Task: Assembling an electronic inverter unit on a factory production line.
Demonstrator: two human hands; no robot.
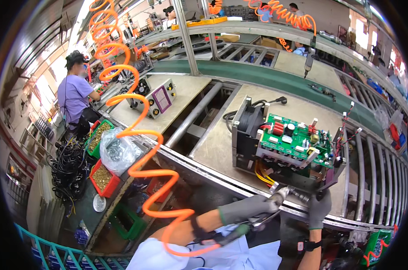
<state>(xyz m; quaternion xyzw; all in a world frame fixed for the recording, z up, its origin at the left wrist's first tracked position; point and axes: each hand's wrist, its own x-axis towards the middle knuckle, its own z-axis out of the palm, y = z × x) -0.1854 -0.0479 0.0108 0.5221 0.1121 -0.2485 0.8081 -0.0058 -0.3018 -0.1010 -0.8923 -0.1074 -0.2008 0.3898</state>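
Note:
My left hand, in a grey glove, is closed around a pistol-shaped air screwdriver. The tool's front end points right, toward the lower front of an open electrical unit. On top of that unit sits a green circuit board with red and black components; a black fan is at its left end. My right hand, gloved too, is closed near the lower edge of the unit's dark end panel. What its fingers hold is hidden. Yellow wires hang beneath the board.
An orange coiled hose crosses in front of my left arm. Left are a red bin of small brass-coloured parts and a clear bag. Another unit stands farther back. A co-worker is at far left. Metal rollers lie right.

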